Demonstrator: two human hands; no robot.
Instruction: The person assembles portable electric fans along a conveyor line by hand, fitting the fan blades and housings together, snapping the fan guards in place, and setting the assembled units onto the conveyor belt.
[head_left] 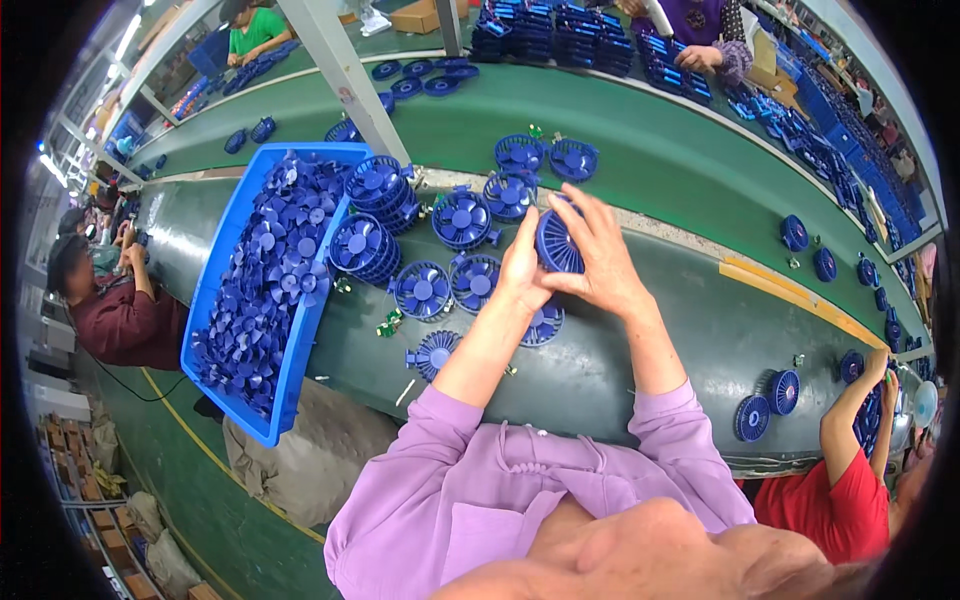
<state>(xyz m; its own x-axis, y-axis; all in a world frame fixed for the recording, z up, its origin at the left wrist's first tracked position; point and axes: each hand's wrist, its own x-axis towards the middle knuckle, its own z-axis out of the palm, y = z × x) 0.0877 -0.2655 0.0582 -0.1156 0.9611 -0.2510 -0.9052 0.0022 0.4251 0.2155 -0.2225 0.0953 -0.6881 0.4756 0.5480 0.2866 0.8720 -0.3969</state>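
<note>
Between my two hands is a round blue fan housing (560, 242) with a ribbed grille, held tilted above the dark green worktop. My left hand (521, 262) presses against its left side. The fingers of my right hand (603, 258) curl over its top and right side, with the thumb at its lower edge. Close to my left hand lie several blue fan housings with blades in them, such as one fan (422, 290) and another fan (461, 219). Beneath my wrists, a further fan (543, 325) is partly hidden. A ribbed grille piece (434, 354) rests by my left forearm.
A blue bin (308, 345) full of loose fan blades stands at left, beside stacked fans (364, 248). A green conveyor belt (680, 165) runs beyond, past a metal post (345, 80). At right, a red-sleeved person (835, 500) works near two fans (768, 404).
</note>
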